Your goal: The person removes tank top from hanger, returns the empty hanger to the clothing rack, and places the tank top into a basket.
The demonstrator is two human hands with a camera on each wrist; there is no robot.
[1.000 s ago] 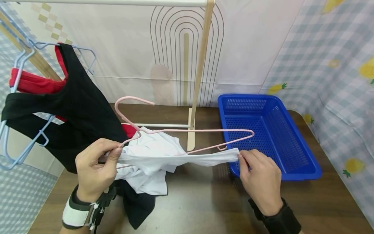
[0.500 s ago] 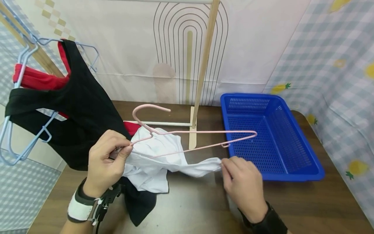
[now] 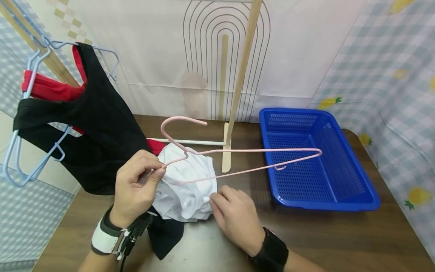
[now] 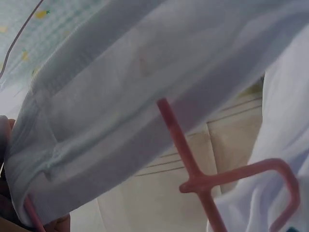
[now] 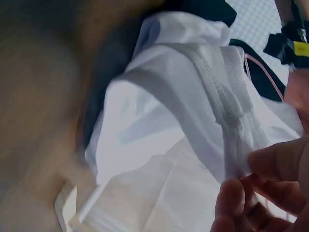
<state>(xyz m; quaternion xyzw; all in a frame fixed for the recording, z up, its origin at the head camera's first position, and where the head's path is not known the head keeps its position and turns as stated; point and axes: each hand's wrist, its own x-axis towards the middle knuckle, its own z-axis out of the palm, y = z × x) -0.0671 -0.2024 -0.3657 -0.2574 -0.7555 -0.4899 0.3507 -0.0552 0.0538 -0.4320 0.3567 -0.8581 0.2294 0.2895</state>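
My left hand (image 3: 136, 189) pinches a pink clothes hanger (image 3: 253, 150) near its hook, thumb against fingers. The hanger lies nearly level, its free arm reaching right over the basket. Bunched below is a white garment (image 3: 190, 164), which the hanger's lower bar crosses at the left. My right hand (image 3: 236, 217) pinches that garment's edge. In the right wrist view the pinched part is a stitched hem (image 5: 234, 130). Close up in the left wrist view, a white band of cloth (image 4: 111, 96) hangs by the hanger's pink rod (image 4: 181, 137); the left fingers are mostly hidden there.
A black tank top (image 3: 105, 143) and red garment (image 3: 54, 87) hang on blue hangers (image 3: 15, 162) at the left. A rack's wooden post (image 3: 242, 79) stands behind. A blue basket (image 3: 326, 206) sits at right. Dark cloth (image 3: 166, 234) lies under the white garment.
My right hand has moved left, bringing the garment's edge in toward the hanger's middle, so the stretched band has gone slack. My left hand and the hanger have shifted slightly right in view.
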